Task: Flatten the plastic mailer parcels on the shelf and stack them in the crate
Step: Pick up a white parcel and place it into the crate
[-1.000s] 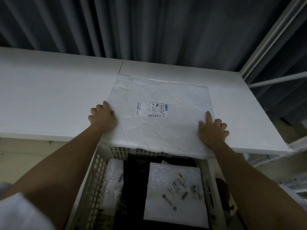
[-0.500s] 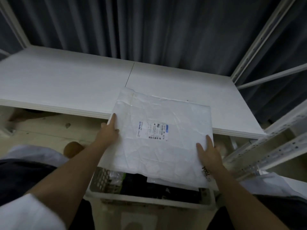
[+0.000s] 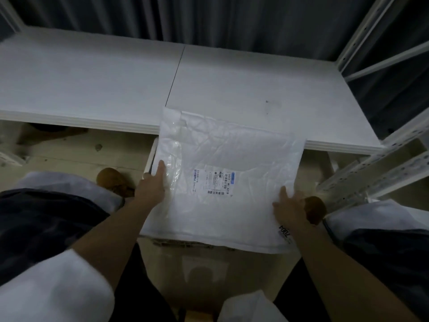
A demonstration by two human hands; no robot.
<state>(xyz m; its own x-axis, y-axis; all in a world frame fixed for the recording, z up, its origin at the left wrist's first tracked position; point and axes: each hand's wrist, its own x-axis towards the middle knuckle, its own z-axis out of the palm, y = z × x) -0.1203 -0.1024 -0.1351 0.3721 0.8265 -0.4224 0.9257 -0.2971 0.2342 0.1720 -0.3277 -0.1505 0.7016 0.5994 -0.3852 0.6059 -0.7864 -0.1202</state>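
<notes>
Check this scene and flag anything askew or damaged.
Nothing stands out as damaged. The white mailer is wrinkled and sits slightly skewed to the shelf edge, held by the left hand and right hand over the crate.

Both forearms reach forward; left hand and right hand each pinch with thumb on top.

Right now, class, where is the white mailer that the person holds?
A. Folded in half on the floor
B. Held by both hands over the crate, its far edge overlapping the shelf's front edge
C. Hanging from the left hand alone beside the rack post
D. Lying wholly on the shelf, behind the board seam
B: the left hand and right hand grip the mailer at its sides above the crate, its far edge overlapping the shelf.
</notes>
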